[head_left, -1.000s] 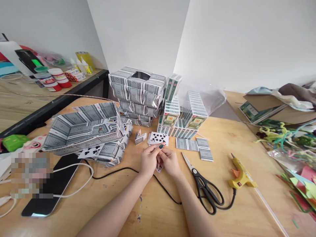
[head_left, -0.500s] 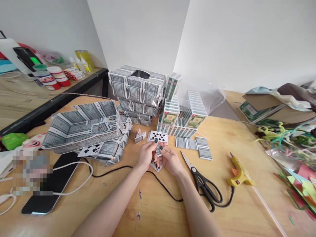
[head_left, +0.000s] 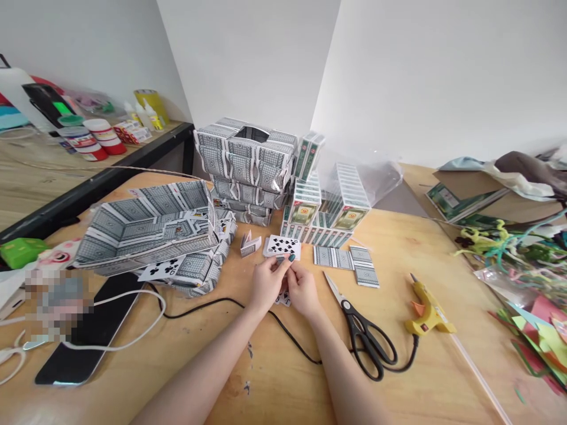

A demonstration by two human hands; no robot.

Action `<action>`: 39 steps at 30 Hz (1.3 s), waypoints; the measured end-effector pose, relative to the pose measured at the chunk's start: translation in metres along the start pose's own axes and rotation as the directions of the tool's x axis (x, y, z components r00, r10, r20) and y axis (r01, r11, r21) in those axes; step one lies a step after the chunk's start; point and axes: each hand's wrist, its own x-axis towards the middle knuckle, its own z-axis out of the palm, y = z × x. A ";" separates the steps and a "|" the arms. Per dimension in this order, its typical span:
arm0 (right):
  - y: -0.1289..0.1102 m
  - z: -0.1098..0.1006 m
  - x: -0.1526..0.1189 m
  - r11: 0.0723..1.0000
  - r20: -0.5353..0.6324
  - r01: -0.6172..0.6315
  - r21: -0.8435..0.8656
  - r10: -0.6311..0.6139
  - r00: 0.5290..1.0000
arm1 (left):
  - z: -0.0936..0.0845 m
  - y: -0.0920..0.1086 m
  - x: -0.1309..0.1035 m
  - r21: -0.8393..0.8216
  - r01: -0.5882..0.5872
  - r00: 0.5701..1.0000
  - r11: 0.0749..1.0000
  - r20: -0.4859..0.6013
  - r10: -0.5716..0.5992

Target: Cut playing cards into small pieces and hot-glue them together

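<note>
Fingers of the left hand (head_left: 266, 286) and right hand (head_left: 303, 289) pinch nearly closed around partly hidden playing cards (head_left: 284, 299), at six o'clock from the card stack (head_left: 283, 245). Likely light, springy, slick, easily creased; best held by the edges.

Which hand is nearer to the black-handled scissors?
The right. The right hand is just left of the scissors, close to the blades; the left hand is farther left, beyond the right hand.

Pale plain walls (head_left: 248, 65) meeting at a corner, wooden table (head_left: 212, 366), black-edged side table (head_left: 39, 183)
</note>
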 end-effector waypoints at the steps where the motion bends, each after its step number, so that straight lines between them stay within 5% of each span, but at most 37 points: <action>1: 0.001 0.000 -0.001 0.998 -0.017 0.026 -0.058 -0.027 0.999 | 0.001 0.000 0.000 0.001 -0.012 1.000 1.000 -0.008 0.012; 9: 0.003 0.000 -0.002 0.963 -0.030 0.099 -0.249 -0.110 0.994 | 0.002 -0.001 -0.002 -0.052 -0.008 1.000 0.999 0.023 0.010; 19: -0.001 0.003 -0.001 0.999 0.026 0.044 -0.022 -0.043 0.999 | 0.002 -0.005 -0.002 -0.176 -0.015 1.000 0.984 0.011 0.018; 23: -0.003 0.002 0.000 0.987 0.122 -0.065 0.148 0.047 0.991 | 0.003 0.000 -0.004 -0.259 0.077 0.997 0.963 0.005 -0.078; 30: -0.004 -0.005 0.003 0.882 0.249 -0.258 0.394 0.168 0.954 | -0.001 0.004 -0.002 -0.457 0.347 0.932 0.819 0.260 -0.250; 34: -0.004 -0.008 0.005 0.752 0.346 -0.378 0.540 0.211 0.914 | -0.005 0.006 0.001 -0.482 0.404 0.904 0.777 0.338 -0.261; 39: -0.005 -0.012 0.007 0.706 0.370 -0.404 0.582 0.212 0.905 | -0.010 0.010 0.006 -0.467 0.456 0.863 0.758 0.442 -0.246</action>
